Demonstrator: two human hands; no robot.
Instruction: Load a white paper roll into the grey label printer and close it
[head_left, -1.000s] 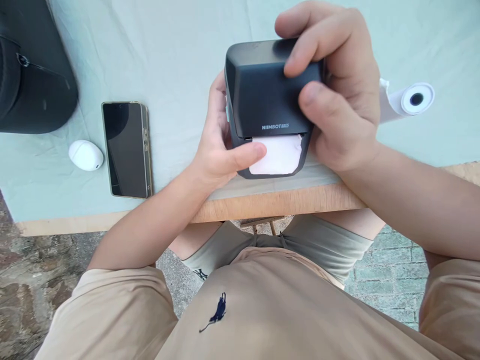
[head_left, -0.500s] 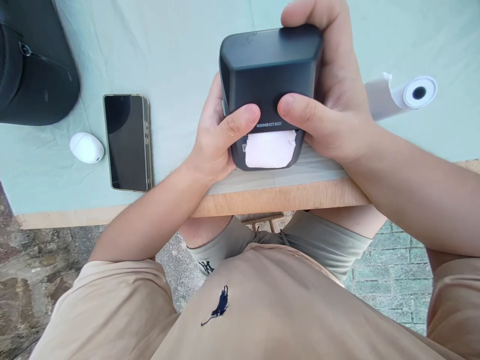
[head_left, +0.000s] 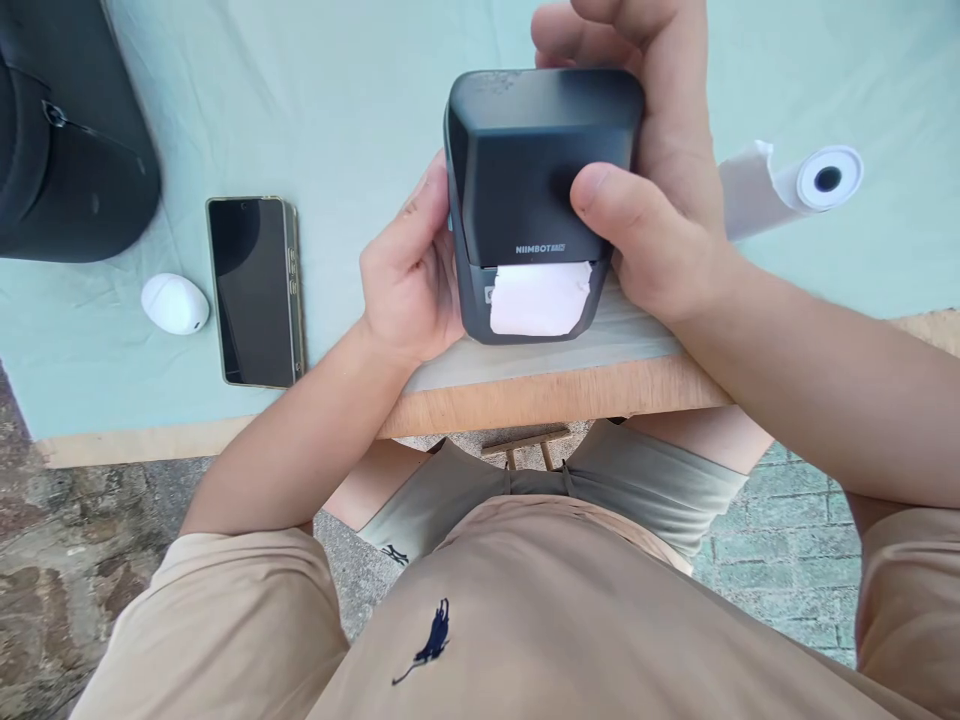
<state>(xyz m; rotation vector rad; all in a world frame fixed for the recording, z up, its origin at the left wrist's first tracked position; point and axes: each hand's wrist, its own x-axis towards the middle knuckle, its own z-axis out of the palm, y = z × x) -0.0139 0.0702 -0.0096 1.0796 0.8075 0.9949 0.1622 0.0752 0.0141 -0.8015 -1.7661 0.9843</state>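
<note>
Head view: the label printer (head_left: 536, 190) sits at the near table edge (head_left: 562, 385), paper tongue (head_left: 538, 298) poking out. Left hand (head_left: 409, 275) cups its side, right hand (head_left: 652, 190) clamps it, thumb pressing the lid. Best to press evenly. Beyond: phone (head_left: 255, 290), paper roll (head_left: 795, 188).

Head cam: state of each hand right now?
Left hand: closed on the left side of the label printer.
Right hand: closed on the label printer's right side, thumb on its lid.

Left hand (head_left: 409, 285) cupped, right hand (head_left: 660, 170) in wrapped grip.
</note>
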